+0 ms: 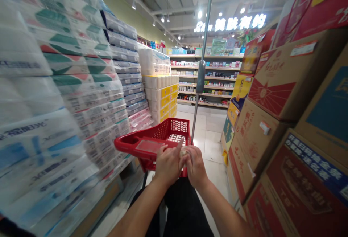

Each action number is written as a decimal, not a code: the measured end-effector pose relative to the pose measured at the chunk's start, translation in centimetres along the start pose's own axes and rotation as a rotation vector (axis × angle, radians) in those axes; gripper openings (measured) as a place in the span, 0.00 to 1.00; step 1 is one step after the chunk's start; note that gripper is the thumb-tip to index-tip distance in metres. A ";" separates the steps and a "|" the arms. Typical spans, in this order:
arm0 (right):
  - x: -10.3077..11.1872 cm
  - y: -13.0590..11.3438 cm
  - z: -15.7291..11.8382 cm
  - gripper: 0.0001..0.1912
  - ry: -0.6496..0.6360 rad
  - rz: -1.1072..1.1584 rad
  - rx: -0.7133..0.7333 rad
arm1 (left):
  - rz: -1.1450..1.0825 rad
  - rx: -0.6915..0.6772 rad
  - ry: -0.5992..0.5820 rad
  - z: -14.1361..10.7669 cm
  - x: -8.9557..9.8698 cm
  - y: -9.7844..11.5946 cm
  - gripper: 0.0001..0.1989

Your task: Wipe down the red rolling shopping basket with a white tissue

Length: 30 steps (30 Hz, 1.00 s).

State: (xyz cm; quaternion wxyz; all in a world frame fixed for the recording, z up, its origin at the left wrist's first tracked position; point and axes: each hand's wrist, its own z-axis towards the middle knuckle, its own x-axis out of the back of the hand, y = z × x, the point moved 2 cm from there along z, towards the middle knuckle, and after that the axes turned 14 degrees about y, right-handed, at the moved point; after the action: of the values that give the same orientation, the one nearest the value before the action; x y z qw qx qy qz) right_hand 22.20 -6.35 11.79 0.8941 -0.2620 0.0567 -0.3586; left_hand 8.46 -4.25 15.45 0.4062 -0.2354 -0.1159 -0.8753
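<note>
A red shopping cart [141, 153] with a holed plastic basket stands just in front of me, its basket [177, 137] bare inside where visible. My left hand [168, 162] is at the cart's near edge, mostly curled, with one finger stretched forward. Close against it, my right hand [195, 166] has its fingers bent in around a small pale thing [184, 152] between the two hands. What that thing is, blur and fingers hide. A thin metal pole [200, 77] rises upright beside the cart's right side, slightly tilted.
Tall stacks of wrapped tissue packs [65, 48] line the left side, with yellow-banded paper rolls [160, 95] farther on. Printed cardboard boxes [266, 128] are piled along the right. A tiled aisle [214, 141] leads to shelves of small goods [212, 79] under a lit sign [231, 23].
</note>
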 end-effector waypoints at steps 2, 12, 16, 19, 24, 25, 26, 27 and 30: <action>0.2 0.1 -0.2 0.11 -0.020 0.019 0.017 | -0.005 -0.038 -0.012 0.2 -0.2 0.3 0.17; -0.4 -0.7 3.2 0.15 -0.125 -0.087 0.022 | -0.031 -0.090 -0.027 0.4 -0.5 -0.6 0.16; -0.8 -1.5 1.8 0.14 -0.098 -0.107 0.080 | -0.062 -0.129 -0.024 -0.1 0.3 -1.4 0.16; -0.6 -1.7 0.7 0.09 -0.166 -0.117 0.229 | -0.101 -0.151 -0.036 -0.4 0.9 -2.4 0.16; -0.4 -1.2 -0.3 0.23 -0.234 -0.082 0.467 | -0.218 -0.080 0.003 -0.7 0.8 -4.6 0.17; -0.4 -1.1 -0.2 0.23 -0.215 -0.075 0.454 | -0.244 -0.058 0.012 -0.7 0.6 -4.9 0.17; -0.5 -1.1 -0.1 0.21 -0.191 -0.064 0.424 | -0.266 -0.037 0.021 -0.8 0.4 -5.0 0.17; -0.7 -1.1 0.0 0.18 -0.164 -0.054 0.383 | -0.282 -0.014 0.031 -0.7 0.2 -5.0 0.18; -1.0 -1.5 0.2 0.14 -0.054 -0.038 0.275 | -0.309 0.051 0.070 -0.7 -0.6 -4.5 0.18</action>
State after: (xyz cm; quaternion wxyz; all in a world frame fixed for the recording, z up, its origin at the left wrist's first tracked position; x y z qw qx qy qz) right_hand 20.63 -6.52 12.62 0.9159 -0.1478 -0.0219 -0.3726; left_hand 5.14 -1.26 14.55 0.2762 -0.1738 -0.1586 -0.9318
